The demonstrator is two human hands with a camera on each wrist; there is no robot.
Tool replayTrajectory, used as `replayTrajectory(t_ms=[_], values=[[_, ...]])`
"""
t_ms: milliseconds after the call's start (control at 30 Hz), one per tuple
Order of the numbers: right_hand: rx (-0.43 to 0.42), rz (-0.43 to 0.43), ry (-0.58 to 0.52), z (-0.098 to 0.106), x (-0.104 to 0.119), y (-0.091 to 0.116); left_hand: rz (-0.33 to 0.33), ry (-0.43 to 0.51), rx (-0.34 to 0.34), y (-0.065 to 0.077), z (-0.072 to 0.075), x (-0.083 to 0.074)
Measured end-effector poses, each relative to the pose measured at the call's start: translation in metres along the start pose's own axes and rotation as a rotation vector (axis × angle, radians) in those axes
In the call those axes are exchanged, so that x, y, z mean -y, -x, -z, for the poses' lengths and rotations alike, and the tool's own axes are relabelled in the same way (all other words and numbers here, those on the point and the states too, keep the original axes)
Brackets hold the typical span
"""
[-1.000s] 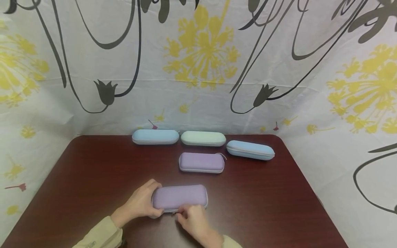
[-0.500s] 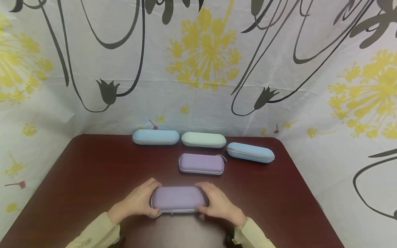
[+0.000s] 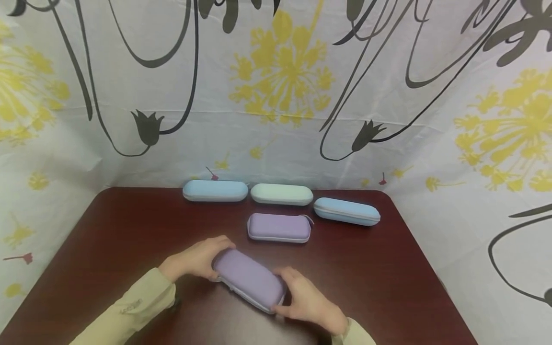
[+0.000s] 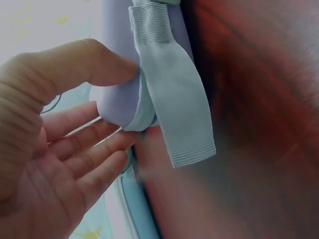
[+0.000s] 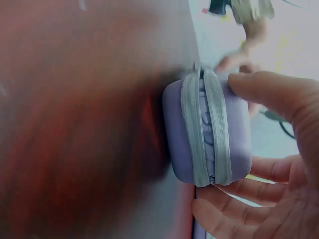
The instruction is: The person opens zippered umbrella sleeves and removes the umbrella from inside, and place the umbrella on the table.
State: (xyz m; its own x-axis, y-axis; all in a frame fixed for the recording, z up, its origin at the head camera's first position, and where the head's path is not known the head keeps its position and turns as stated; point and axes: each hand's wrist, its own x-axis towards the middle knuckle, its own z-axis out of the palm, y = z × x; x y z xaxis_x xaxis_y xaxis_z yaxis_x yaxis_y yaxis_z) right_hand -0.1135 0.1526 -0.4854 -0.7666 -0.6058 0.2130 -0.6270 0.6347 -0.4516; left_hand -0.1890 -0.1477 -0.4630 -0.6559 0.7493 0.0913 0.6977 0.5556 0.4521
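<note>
case (image 3: 249, 279): slanting down-right, lower centre of frame; can't tell if touching table (image 3: 129, 230)
left hand (image 3: 198, 258): thumb and fingers grasping case's upper-left end
right hand (image 3: 308, 302): thumb and fingers grasping lower-right end
zip (image 5: 218, 129): gaping at right end, purple folds (image 5: 207, 132) showing
risk: folds could be catching or gap widening if hands are pulling unevenly
strap (image 4: 179, 94): dangling off left end, maybe fouling fingers
rear purple case (image 3: 279, 227): sitting mid-frame, blocking any push upward
row: left blue case (image 3: 214, 190), green case (image 3: 281, 194), right blue case (image 3: 347, 212) lying farther up

I've got a loose, pale-khaki fabric left sleeve (image 3: 140, 294) here, small blurred grey marking (image 3: 131, 306) across it; matching pale-khaki fabric right sleeve (image 3: 354, 333)!
</note>
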Motion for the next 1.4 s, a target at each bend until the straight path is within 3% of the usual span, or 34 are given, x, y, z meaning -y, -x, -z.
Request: replayTrajectory(t_ms=[233,367,533,733,1000,1233,1333,1400], values=[[-0.062,0.037,-0.003,-0.010,0.015,0.013,-0.015,-0.040,0.087,-0.020,0.008,0.001],[-0.116,0.057,-0.062,-0.016,0.023,0.016,-0.070,-0.065,0.090,-0.029,0.009,0.002],[-0.115,0.031,-0.146,-0.021,0.033,0.019,-0.127,-0.086,0.109,-0.038,0.008,0.002],[-0.099,-0.023,-0.177,-0.024,0.045,0.021,-0.140,-0.098,0.136,-0.046,0.007,0.000],[-0.137,-0.006,-0.208,-0.029,0.051,0.021,-0.129,-0.092,0.163,-0.054,0.003,-0.003],[-0.124,-0.018,-0.236,-0.032,0.051,0.021,-0.123,-0.071,0.137,-0.052,0.000,-0.005],[-0.133,-0.007,-0.269,-0.031,0.048,0.020,-0.119,-0.049,0.072,-0.044,-0.004,-0.006],[-0.170,0.014,-0.274,-0.031,0.046,0.018,-0.103,-0.028,-0.009,-0.037,-0.009,-0.007]])
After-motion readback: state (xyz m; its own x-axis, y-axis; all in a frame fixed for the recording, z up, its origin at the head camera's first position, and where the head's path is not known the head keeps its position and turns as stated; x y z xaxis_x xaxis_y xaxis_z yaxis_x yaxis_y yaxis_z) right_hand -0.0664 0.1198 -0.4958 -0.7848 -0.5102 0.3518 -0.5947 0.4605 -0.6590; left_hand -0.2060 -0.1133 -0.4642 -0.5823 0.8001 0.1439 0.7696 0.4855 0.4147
